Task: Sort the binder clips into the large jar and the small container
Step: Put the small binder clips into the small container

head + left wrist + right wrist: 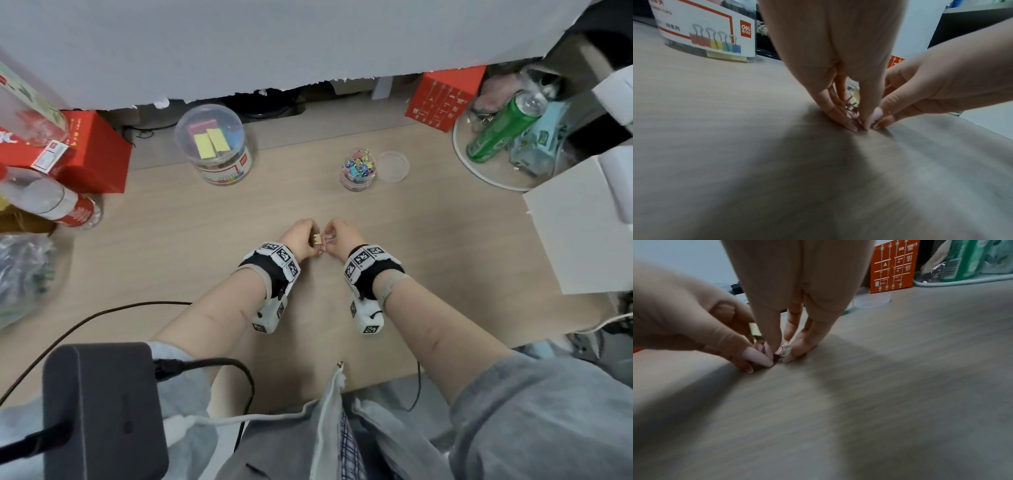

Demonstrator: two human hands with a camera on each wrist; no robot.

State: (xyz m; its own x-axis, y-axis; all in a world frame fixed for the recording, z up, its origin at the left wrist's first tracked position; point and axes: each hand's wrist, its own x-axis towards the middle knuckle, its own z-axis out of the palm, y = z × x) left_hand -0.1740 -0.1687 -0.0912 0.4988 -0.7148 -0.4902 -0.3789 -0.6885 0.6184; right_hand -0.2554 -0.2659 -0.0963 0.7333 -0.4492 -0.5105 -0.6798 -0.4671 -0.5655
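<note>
Both hands meet low over the desk [411, 240]: the left hand [299, 236] and right hand [342, 236] pinch small binder clips [319, 240] (pink and yellow). The large jar [214, 145], labelled "deli", and the small container [358, 170] stand behind, well apart.

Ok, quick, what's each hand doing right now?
Left hand: fingers curled, pinching the small yellow metal binder clip.
Right hand: fingers curled, pinching the small pink metal binder clip.
</note>
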